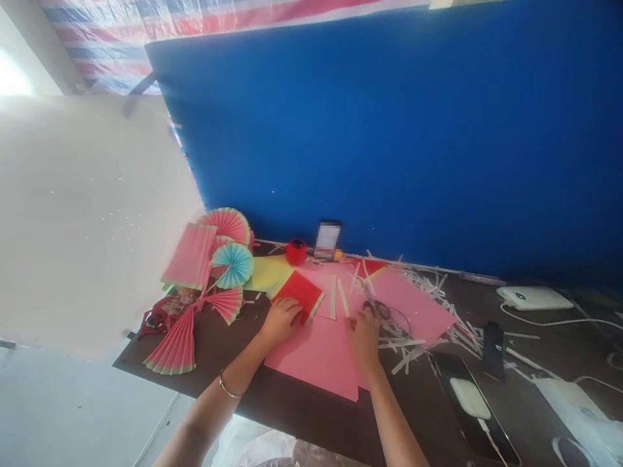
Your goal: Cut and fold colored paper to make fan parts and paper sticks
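My left hand [282, 319] rests on a red paper piece [302, 292] with pale edging, its fingers spread over the lower left part. My right hand [363, 332] is closed, with the lower end of a narrow pale paper strip [343, 297] at its fingertips. Under both hands lie pink paper sheets [311, 360]. Another pale strip [333, 298] lies along the edge of a smaller pink piece, between the hands. Scissors [382, 310] lie just beyond my right hand, partly hidden by it.
Folded paper fans [232, 264] are heaped at the left. A red tape roll [296, 251] stands at the back, before a blue panel [389, 143]. Paper offcuts [413, 353] litter the right, near a phone [474, 415] and a white power bank [535, 298] with cables.
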Motion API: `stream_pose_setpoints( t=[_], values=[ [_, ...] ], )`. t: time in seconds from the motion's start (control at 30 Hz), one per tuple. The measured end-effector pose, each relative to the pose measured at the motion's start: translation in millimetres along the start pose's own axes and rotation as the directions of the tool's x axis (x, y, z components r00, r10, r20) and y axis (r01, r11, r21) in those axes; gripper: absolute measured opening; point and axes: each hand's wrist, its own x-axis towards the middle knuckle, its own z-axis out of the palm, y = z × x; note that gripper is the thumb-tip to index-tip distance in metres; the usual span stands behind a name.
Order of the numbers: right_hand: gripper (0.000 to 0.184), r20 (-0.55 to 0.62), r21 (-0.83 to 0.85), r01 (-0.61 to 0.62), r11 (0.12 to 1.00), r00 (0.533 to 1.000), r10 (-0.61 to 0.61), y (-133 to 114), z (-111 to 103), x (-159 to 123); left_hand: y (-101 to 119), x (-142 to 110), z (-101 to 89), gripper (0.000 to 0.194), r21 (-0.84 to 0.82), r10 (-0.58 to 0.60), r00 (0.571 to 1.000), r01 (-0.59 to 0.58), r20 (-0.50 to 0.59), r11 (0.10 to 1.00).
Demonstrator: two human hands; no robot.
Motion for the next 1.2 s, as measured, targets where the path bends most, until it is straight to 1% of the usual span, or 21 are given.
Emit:
stream_pose_setpoints(
  t=[0.1,0.23,0.3,0.4,0.47,0.5,0.57,0.63,0.67,0.73,0.8,0.83,0.9,0.97,1.03,1.13,1.2],
  values=[
    [0.023,-0.024,-0.044,0.021,0.999,0.999,-0.022,-0.4,-1.6,-2.4,3.9,-0.8,1.3,0.028,-0.106,0.03,0.996,-0.022,0.083,0.994],
    [0.022,-0.071,-0.097,-0.001,0.995,0.997,-0.006,0.7,-5.1,-4.7,0.9,-0.5,-1.5,0.036,-0.254,0.06,0.989,-0.024,0.135,0.967],
    [0.022,-0.086,-0.112,-0.012,0.994,0.996,0.002,1.5,-5.7,-5.3,-1.9,0.0,-2.0,0.039,-0.296,0.067,0.985,-0.018,0.158,0.955],
    [0.023,-0.098,-0.123,-0.017,0.992,0.995,0.005,2.4,-5.4,-6.2,-6.4,0.3,-0.3,0.038,-0.336,0.111,0.973,-0.038,0.202,0.941],
    [0.023,-0.1,-0.127,-0.014,0.992,0.995,0.001,2.5,-5.2,-7.1,-9.6,0.0,1.5,0.04,-0.347,0.108,0.973,-0.032,0.202,0.937],
    [0.022,-0.101,-0.128,-0.012,0.992,0.995,-0.001,2.4,-5.2,-7.6,-11.2,-0.2,2.2,0.04,-0.342,0.076,0.981,-0.01,0.181,0.939],
    [0.022,-0.106,-0.13,-0.012,0.991,0.994,-0.002,2.0,-5.6,-8.8,-14.1,-0.6,2.5,0.041,-0.32,-0.032,0.994,0.063,0.1,0.945],
    [0.021,-0.112,-0.132,-0.014,0.991,0.994,-0.001,1.2,-6.4,-10.0,-16.3,-0.4,1.1,0.039,-0.288,-0.155,0.988,0.147,-0.005,0.946],
    [0.021,-0.112,-0.133,-0.017,0.991,0.994,0.002,0.7,-7.0,-10.5,-17.0,0.0,0.0,0.036,-0.254,-0.217,0.974,0.193,-0.068,0.948],
    [0.023,-0.114,-0.136,-0.028,0.99,0.993,0.013,-0.5,-8.0,-11.0,-17.4,1.3,-2.3,0.024,-0.155,-0.329,0.923,0.302,-0.198,0.94],
    [0.024,-0.121,-0.137,-0.05,0.989,0.992,0.033,-1.8,-8.8,-10.9,-16.6,2.6,-3.2,0.013,-0.045,-0.396,0.872,0.401,-0.289,0.915],
    [0.024,-0.126,-0.133,-0.058,0.989,0.991,0.041,-2.6,-9.0,-10.6,-16.1,3.1,-3.0,0.014,-0.001,-0.407,0.863,0.426,-0.299,0.905],
    [0.022,-0.133,-0.114,-0.065,0.991,0.99,0.05,-4.0,-8.8,-9.9,-15.4,3.7,-1.5,0.018,0.045,-0.409,0.873,0.435,-0.267,0.899],
    [0.022,-0.128,-0.092,-0.053,0.994,0.991,0.041,-5.0,-8.1,-9.2,-15.9,3.8,0.3,0.018,0.047,-0.415,0.88,0.436,-0.233,0.899],
    [0.022,-0.138,-0.081,-0.043,0.996,0.99,0.032,-5.1,-7.1,-8.6,-17.7,4.0,1.4,0.013,-0.005,-0.432,0.875,0.441,-0.218,0.897],
    [0.022,-0.178,-0.089,-0.066,0.994,0.983,0.049,-3.7,-6.3,-7.5,-21.2,4.8,1.2,0.002,-0.146,-0.452,0.861,0.428,-0.233,0.892],
    [0.024,-0.189,-0.107,-0.088,0.99,0.98,0.067,-2.3,-6.6,-6.6,-22.7,5.6,0.1,0.002,-0.213,-0.46,0.85,0.415,-0.255,0.884]
  ],
)
